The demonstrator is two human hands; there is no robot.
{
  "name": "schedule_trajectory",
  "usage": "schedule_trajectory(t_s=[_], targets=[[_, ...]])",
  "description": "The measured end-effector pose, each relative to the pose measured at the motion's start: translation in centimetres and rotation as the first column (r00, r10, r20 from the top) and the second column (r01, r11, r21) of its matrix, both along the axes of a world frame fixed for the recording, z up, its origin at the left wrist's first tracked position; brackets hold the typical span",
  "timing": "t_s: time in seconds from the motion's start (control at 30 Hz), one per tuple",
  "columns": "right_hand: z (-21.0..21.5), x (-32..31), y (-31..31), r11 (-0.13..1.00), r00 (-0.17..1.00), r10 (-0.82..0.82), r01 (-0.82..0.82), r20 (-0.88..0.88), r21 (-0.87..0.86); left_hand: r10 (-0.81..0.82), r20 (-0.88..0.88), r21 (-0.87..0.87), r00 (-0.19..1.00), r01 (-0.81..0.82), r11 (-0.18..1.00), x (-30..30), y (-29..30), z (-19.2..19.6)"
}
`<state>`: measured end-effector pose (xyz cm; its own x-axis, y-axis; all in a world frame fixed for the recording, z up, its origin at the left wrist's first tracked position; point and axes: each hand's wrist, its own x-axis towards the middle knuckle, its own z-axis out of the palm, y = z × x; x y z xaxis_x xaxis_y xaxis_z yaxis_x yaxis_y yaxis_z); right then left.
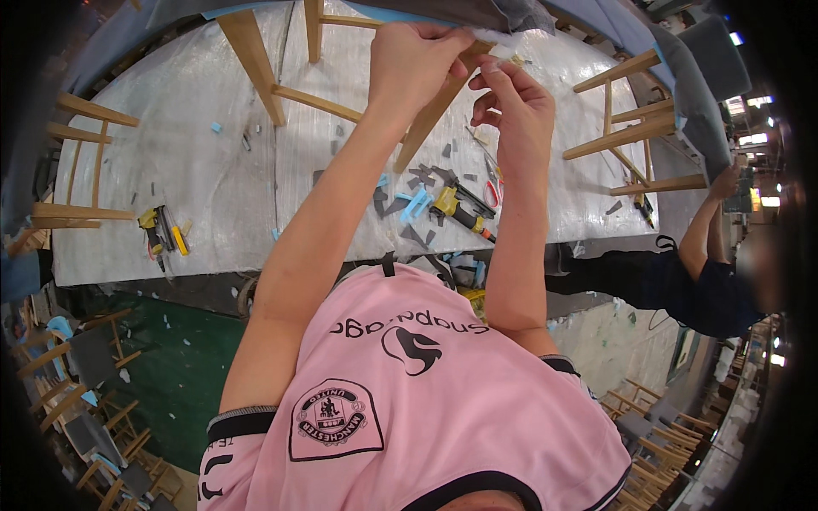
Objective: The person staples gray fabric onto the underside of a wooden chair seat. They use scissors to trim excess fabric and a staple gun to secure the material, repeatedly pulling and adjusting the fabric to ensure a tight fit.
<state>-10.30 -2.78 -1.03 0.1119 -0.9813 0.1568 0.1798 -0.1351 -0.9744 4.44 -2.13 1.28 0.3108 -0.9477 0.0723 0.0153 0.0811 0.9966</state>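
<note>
At top centre of the frame, both hands, left hand [417, 55] and right hand [515, 98], pinch white padding [503, 38] against an upturned wooden chair leg [430, 119] above the tabletop [204, 170]; best kept taut and flat.

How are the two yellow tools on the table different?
The yellow tool on the left lies alone on bare table covering; the yellow tool near the middle sits among grey and blue scraps. The middle one looks longer, ending in an orange tip. Both are yellow and black, lying untouched.
</note>
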Motion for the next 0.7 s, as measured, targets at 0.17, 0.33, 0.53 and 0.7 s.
schedule_trajectory(t_s=[0.17,0.33,0.53,0.7], targets=[[0.2,0.0,0.3,1.000,0.999,-0.006,0.006,-0.032,0.005,-0.023,0.040,0.017,0.999,0.023,1.000,0.6,-0.3,-0.1],[0.3,0.7,-0.1,1.000,1.000,-0.015,0.015,0.026,-0.014,-0.081,-0.391,-0.066,0.917,0.059,0.996,-0.4,-0.7,-1.3],[0.8,1.2,-0.5,0.999,0.998,-0.036,0.035,0.047,0.030,-0.039,-0.542,-0.058,0.839,0.009,0.998,-1.8,0.6,-0.7],[1.3,2.4,-1.2,1.000,0.984,-0.016,0.013,0.180,0.019,-0.019,-0.591,-0.043,0.806,-0.008,0.999,-2.3,0.9,-0.5]])
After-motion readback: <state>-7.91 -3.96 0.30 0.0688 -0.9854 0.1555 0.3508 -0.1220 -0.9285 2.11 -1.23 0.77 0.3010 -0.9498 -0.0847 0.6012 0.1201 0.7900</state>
